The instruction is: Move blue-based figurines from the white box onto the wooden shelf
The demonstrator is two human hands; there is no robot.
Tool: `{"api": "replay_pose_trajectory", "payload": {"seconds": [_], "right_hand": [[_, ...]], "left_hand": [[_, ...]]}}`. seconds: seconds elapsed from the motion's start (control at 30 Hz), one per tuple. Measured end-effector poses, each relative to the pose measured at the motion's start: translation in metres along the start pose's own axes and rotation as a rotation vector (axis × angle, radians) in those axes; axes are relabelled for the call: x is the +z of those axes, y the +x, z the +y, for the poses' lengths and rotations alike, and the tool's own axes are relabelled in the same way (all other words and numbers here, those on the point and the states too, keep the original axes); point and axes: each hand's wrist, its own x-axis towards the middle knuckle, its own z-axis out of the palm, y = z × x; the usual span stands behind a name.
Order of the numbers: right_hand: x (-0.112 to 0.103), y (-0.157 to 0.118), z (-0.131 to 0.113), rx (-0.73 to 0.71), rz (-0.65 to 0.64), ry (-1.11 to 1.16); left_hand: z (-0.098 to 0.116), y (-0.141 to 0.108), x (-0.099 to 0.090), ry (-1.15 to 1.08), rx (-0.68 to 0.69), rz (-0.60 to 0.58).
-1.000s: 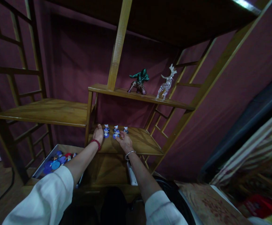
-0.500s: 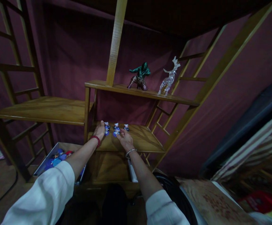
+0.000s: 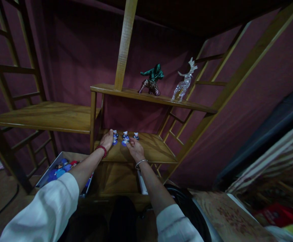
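Purple-based figurine (image 3: 125,141) at the right hand (image 3: 136,150), same spot as before

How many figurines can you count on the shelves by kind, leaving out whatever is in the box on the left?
Small purple-based figurines, front row: 2
Small dark-based figurines, back row: 3
Green-topped crouching figure: 1
Clear deer: 1
Total: 7

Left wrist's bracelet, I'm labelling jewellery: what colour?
The bracelet is red, clearest in the head view.
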Motion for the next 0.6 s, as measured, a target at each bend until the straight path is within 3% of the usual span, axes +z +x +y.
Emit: {"api": "replay_pose_trajectory", "payload": {"seconds": [0.17, 0.6], "right_hand": [[0.0000, 0.0001, -0.0003, -0.010, -0.008, -0.016], [0.0032, 0.0019, 0.0008, -0.019, -0.032, -0.035]], "left_hand": [[-0.0038, 0.0037, 0.0021, -0.017, 0.030, -0.034], [-0.0044, 0.0033, 0.0049, -0.038, 0.040, 0.021]]}}
